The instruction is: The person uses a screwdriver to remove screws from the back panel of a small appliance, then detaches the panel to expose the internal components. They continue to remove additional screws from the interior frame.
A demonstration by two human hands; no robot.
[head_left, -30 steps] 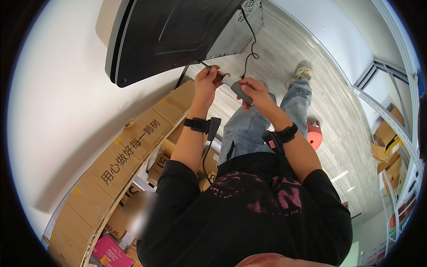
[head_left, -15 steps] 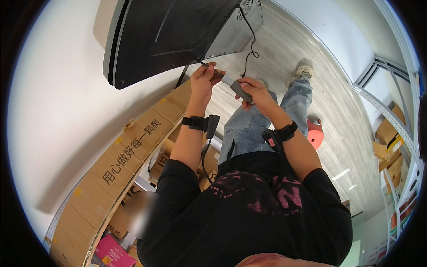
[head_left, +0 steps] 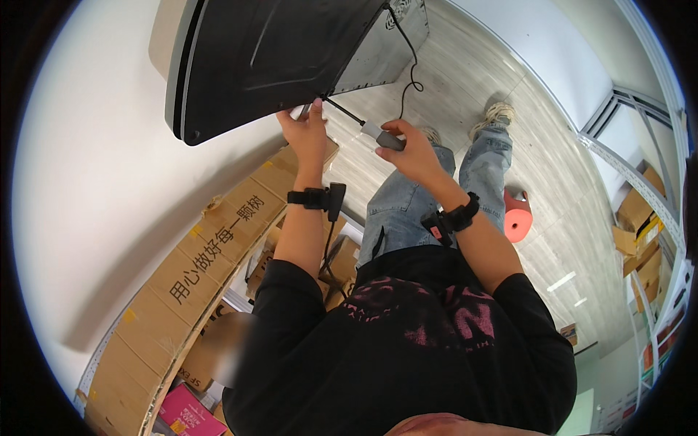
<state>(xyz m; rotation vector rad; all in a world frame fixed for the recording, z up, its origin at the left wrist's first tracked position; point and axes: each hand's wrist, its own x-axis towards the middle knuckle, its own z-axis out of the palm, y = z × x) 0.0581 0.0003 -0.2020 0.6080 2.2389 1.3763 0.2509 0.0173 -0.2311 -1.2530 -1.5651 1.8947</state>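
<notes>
My right hand (head_left: 414, 154) is closed around the grey handle of a screwdriver (head_left: 372, 129). Its long black shaft slants up and left, with the tip at the lower edge of a large black cabinet (head_left: 254, 69). At that same edge my left hand (head_left: 305, 138) grips the cabinet, thumb beside the screwdriver's tip. The other left fingers are partly hidden behind the edge. The cabinet stands tilted in view, with a perforated grey side panel (head_left: 378, 54) to its right.
A black cord (head_left: 414, 58) hangs looped from the cabinet. Below left, a long cardboard strip (head_left: 182, 269) borders several boxes (head_left: 196, 360). A red roll (head_left: 517, 218) stands on the floor near my leg. Shelving with boxes (head_left: 636, 200) lines the right side.
My left hand has left the screwdriver's shaft and moved up-left to the cabinet edge. My right hand still holds the handle, its grip slightly shifted, and the shaft shows fully.
</notes>
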